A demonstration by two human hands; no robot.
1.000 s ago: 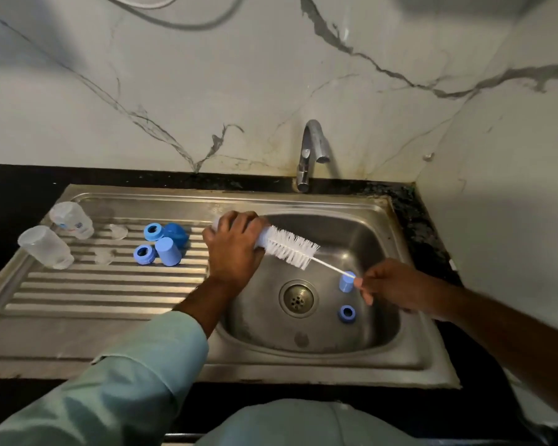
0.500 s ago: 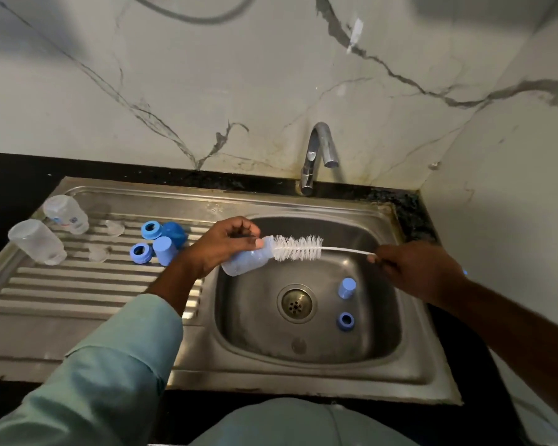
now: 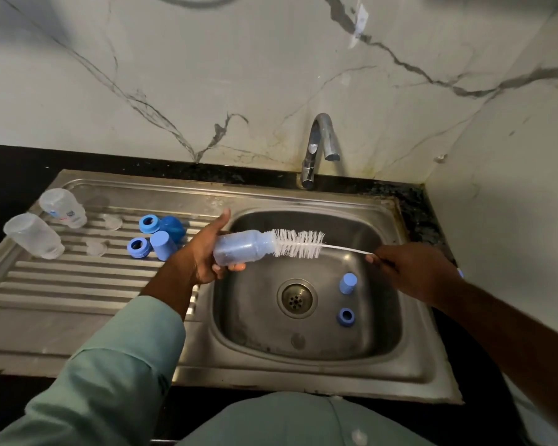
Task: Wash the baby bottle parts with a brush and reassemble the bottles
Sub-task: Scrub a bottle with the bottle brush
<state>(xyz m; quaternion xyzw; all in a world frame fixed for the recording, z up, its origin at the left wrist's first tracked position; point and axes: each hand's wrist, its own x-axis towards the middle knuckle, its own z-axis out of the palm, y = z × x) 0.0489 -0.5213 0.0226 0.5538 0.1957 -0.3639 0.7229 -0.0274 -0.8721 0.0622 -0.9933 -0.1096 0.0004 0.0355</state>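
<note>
The brush (image 3: pixel 298 243) has its tip hidden inside the mouth of the bottle (image 3: pixel 242 249), and the far end of its thin handle vanishes under the curled fingers (image 3: pixel 388 256) of the right hand (image 3: pixel 414 272), so how they lie round it cannot be told. The left hand (image 3: pixel 200 252) covers the bottle's base with its palm, and only the fingertips (image 3: pixel 237 267) peek out beneath the bottle, the rest of those fingers being hidden behind it. Just beyond the right hand's knuckles a small blue thing (image 3: pixel 460 272) is mostly hidden by the wrist and too small to identify.
</note>
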